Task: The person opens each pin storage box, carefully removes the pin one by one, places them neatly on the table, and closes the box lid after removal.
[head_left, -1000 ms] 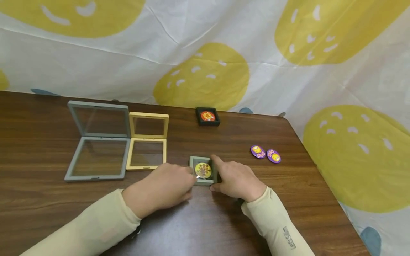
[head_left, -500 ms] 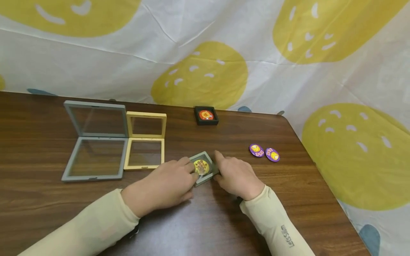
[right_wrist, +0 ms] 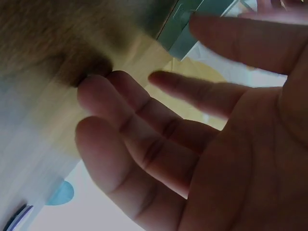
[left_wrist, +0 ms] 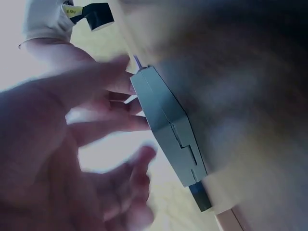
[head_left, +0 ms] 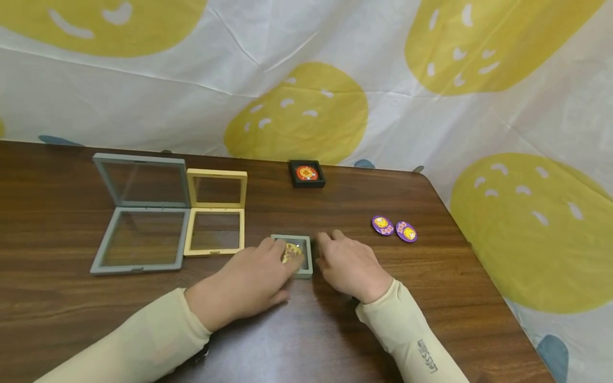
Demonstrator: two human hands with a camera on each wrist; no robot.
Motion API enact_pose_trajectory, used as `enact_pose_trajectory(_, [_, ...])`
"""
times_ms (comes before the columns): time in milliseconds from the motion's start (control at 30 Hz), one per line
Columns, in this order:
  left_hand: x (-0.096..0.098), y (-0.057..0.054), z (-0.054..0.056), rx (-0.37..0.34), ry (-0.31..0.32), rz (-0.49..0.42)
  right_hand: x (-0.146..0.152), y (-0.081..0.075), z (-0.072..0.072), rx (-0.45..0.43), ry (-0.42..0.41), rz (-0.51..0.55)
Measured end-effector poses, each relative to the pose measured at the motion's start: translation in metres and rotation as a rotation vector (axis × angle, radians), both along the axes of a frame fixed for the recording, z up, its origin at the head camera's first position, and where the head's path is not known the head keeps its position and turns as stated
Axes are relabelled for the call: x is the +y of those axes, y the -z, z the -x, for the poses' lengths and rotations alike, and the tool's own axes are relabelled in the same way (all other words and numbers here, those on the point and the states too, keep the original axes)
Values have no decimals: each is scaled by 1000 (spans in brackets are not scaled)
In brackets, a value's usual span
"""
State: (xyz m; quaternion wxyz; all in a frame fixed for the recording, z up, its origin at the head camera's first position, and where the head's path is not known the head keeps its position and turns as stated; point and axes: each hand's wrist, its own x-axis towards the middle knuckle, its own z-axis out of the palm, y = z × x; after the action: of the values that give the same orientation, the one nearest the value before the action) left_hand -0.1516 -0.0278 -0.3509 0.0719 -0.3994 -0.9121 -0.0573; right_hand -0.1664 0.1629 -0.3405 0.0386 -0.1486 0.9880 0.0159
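A small square grey-green display frame (head_left: 308,255) lies flat on the table in the head view, with a round yellow piece (head_left: 291,251) behind its clear window. My left hand (head_left: 246,279) reaches over its left part, fingers extended across the window and partly covering the yellow piece. In the left wrist view the closed frame (left_wrist: 163,120) shows edge-on, a notch in its side, beside the loosely spread left-hand fingers. My right hand (head_left: 351,266) is just right of the frame, fingers relaxed, with nothing in them. The right wrist view shows its bare palm (right_wrist: 240,159) and a corner of the frame (right_wrist: 185,33).
Left on the brown table (head_left: 215,346), a large blue-grey frame (head_left: 184,234) and a yellow frame (head_left: 242,229) stand opened. A black frame (head_left: 307,183) with a red disc is at the back. Two purple round badges (head_left: 382,225) lie right. A patterned curtain (head_left: 158,101) hangs behind.
The grey-green frame was turned at an angle between both hands and now lies straight again, slightly further left. My right hand has come off it; my left fingers have spread over its window.
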Motion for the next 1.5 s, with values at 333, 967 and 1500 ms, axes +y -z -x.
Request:
enact_pose_trajectory(333, [1, -4, 4, -86, -242, -14, -2, 0, -2, -4, -35, -51])
enact_pose_trajectory(967, [1, -3, 5, -132, -203, -110, -8, -3, -6, -96, -82, 36])
enact_pose_trajectory(1500, [-1, -3, 10, -268, -302, -85, -14, -24, -22, 66, -170, 190])
